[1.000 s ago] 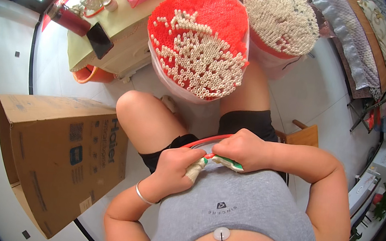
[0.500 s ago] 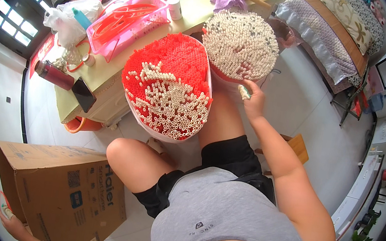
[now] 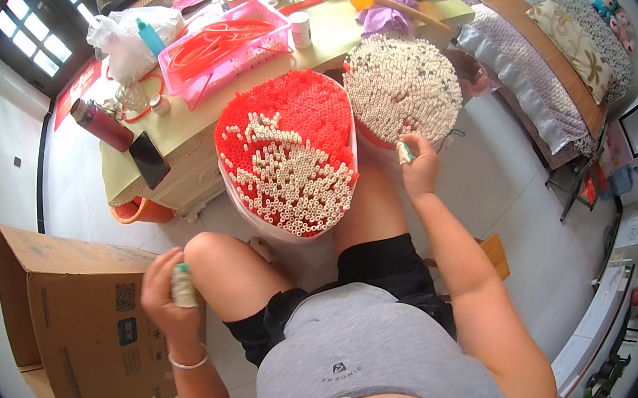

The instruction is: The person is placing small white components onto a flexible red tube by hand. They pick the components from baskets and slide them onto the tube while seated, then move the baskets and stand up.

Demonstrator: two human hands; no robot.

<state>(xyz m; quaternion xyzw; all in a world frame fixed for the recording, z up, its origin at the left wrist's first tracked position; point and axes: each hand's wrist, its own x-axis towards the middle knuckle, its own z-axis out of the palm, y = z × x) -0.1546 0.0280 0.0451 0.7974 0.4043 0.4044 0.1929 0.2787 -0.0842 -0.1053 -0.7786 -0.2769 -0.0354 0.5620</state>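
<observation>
White tubes stand on end in two round tubs between the seated person's knees and the pale green surface [image 3: 207,132]. Seen from the head camera, the nearer tub [image 3: 285,161] is packed with red tubes at its far side and white ones at its near side, and it leans against the front edge of the surface. The farther tub [image 3: 402,87] holds only white tubes and stands at the right corner of the surface.

The right hand [image 3: 419,164] reaches out to the near rim of the all-white tub, its grip pinched on a small whitish-green piece [image 3: 405,153] held at the fingertips, just touching the tub's rim. The left hand [image 3: 171,296] is down beside the left knee, above the open cardboard box [image 3: 70,311] on the floor; its grip is clenched around a small bundle of white tubes [image 3: 183,286] with a green band at the top. A thin bangle circles that wrist.

On the surface, a pink tray [image 3: 227,42] of red tubing lies near the middle, a white plastic bag [image 3: 126,41] sits toward the left edge, and a dark red bottle [image 3: 101,124] and a black phone [image 3: 149,161] lie by the near left corner. An orange mallet [image 3: 393,3] rests on purple cloth at the far right corner.
</observation>
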